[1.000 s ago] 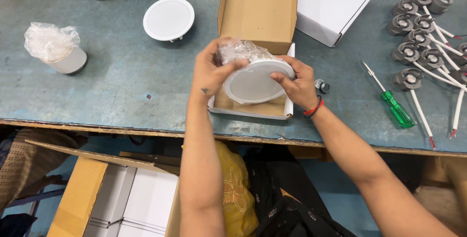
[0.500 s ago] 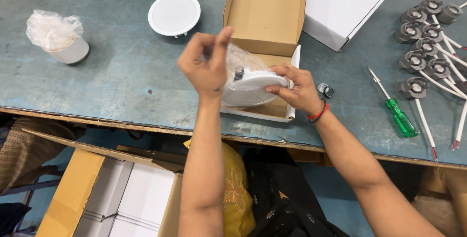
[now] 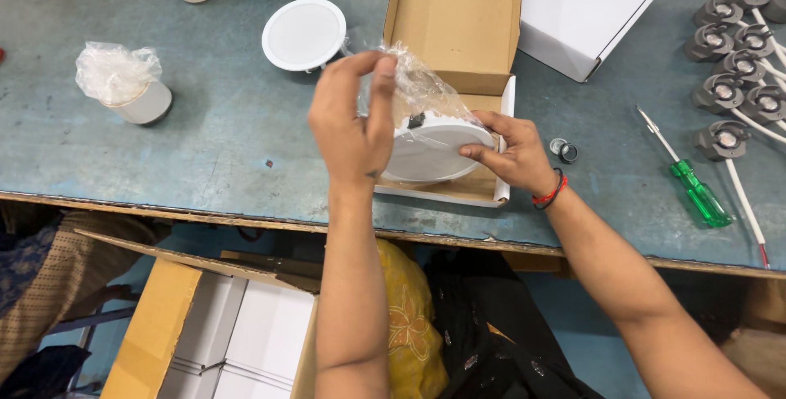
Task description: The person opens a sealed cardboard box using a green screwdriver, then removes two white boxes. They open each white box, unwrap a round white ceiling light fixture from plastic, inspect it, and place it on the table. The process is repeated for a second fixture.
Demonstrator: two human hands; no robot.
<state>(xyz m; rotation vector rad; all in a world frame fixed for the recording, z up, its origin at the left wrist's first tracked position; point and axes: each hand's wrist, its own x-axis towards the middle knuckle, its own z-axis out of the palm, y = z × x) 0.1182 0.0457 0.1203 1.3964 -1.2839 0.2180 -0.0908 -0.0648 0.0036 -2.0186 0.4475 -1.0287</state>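
Here, left hand (image 3: 352, 125) pinching plastic bag (image 3: 417, 88), right hand (image 3: 512, 153) gripping round lamp (image 3: 430, 153)

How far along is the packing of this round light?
Done: the box is open on the table. In hand: the left hand pulls the plastic bag at the light, which the right hand steadies. Left: a second light lies loose and the box lid is not closed.

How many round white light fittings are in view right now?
2. One light fitting lies bare on the table, left of the open cardboard box. The other is in a clear plastic bag, held by the right hand and left hand. More may be hidden.
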